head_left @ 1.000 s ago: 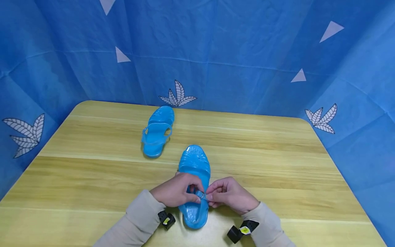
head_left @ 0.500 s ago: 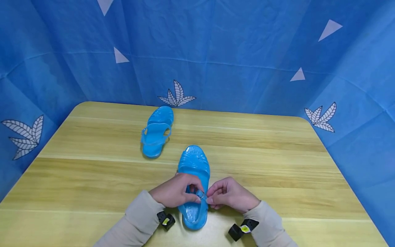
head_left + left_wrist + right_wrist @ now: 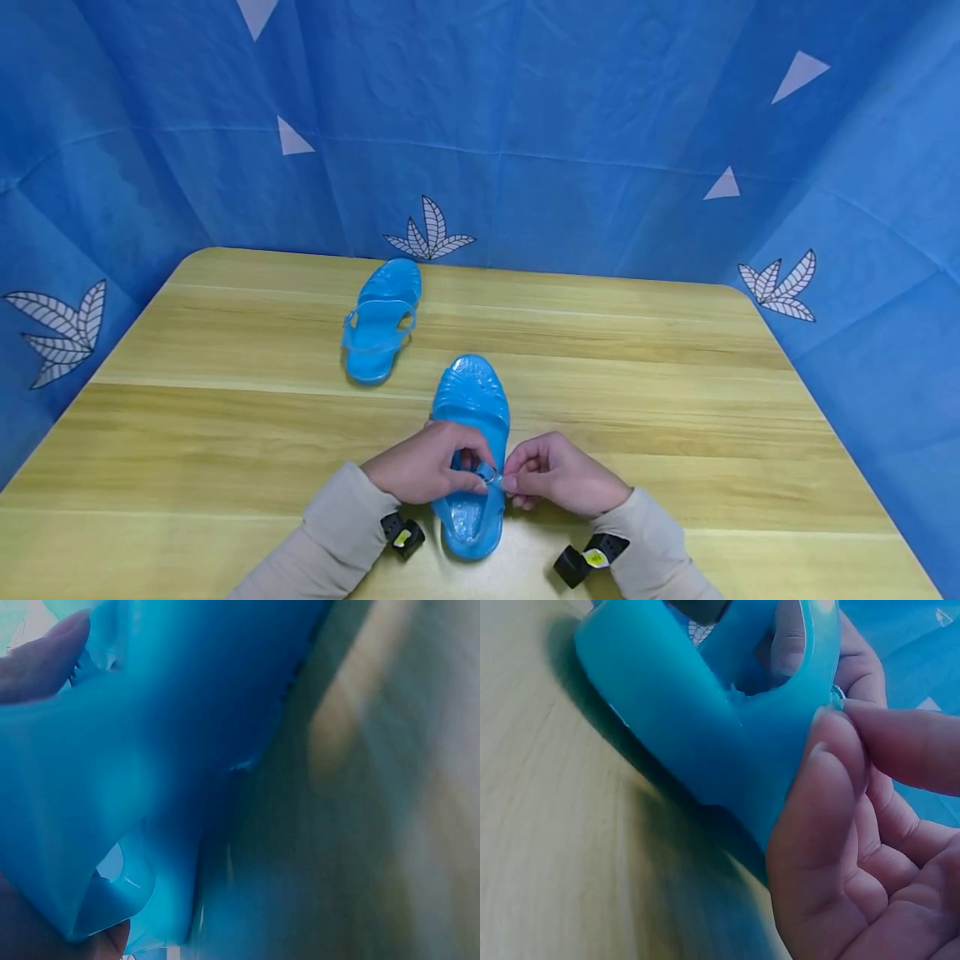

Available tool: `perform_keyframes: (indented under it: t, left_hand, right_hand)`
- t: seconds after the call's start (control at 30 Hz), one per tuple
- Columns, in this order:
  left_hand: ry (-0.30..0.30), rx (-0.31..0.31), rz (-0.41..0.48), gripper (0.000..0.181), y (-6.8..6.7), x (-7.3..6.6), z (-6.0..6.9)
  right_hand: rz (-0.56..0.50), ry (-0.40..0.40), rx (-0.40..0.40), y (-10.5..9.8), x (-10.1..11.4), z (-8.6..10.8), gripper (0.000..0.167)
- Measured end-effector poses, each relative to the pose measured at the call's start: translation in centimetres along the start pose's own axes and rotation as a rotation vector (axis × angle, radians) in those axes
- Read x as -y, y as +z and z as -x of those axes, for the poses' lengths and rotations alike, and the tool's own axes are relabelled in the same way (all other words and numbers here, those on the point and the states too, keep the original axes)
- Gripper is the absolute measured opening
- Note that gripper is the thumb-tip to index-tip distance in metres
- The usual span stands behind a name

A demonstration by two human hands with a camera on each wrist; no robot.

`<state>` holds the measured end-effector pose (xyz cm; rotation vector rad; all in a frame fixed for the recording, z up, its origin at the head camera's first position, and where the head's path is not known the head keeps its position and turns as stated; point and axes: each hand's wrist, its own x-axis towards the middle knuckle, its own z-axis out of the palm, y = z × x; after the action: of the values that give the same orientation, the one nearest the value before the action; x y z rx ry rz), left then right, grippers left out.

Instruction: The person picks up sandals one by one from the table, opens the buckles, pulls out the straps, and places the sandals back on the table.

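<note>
A glossy blue jelly sandal lies on the table with its toe pointing away from me. My left hand reaches over its left side and grips the ankle strap by the small buckle. From the right, my right hand pinches the strap's end close to that buckle. In the right wrist view, thumb and forefinger meet on the strap tip, most of which they hide. The left wrist view shows the sandal's side close up, with a fingertip at the upper left.
A matching blue sandal stands farther back on the left, its strap raised in a loop. The wood-grain table extends to both sides. Blue patterned cloth hangs behind it and at the sides.
Both hands keep nearly the same place on the front sandal. The right fingertips have shifted very slightly at the strap end. The rear sandal has not moved.
</note>
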<state>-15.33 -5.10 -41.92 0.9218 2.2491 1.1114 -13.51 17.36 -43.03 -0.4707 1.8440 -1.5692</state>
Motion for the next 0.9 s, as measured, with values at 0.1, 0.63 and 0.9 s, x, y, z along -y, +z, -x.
perform_keyframes:
  t: [0.1, 0.63, 0.9]
  left_hand:
    - [0.001, -0.001, 0.007, 0.010, 0.04, 0.01, -0.03]
    - [0.036, -0.016, -0.024, 0.013, -0.01, -0.25, -0.10]
    - [0.010, -0.011, -0.017, 0.015, -0.05, -0.28, -0.06]
  right_hand:
    - [-0.030, -0.016, 0.011, 0.04, -0.17, 0.02, 0.021]
    - [-0.089, -0.010, -0.032, 0.59, -0.23, -0.07, 0.018]
    - [-0.078, -0.016, -0.068, 0.95, 0.16, -0.19, 0.019]
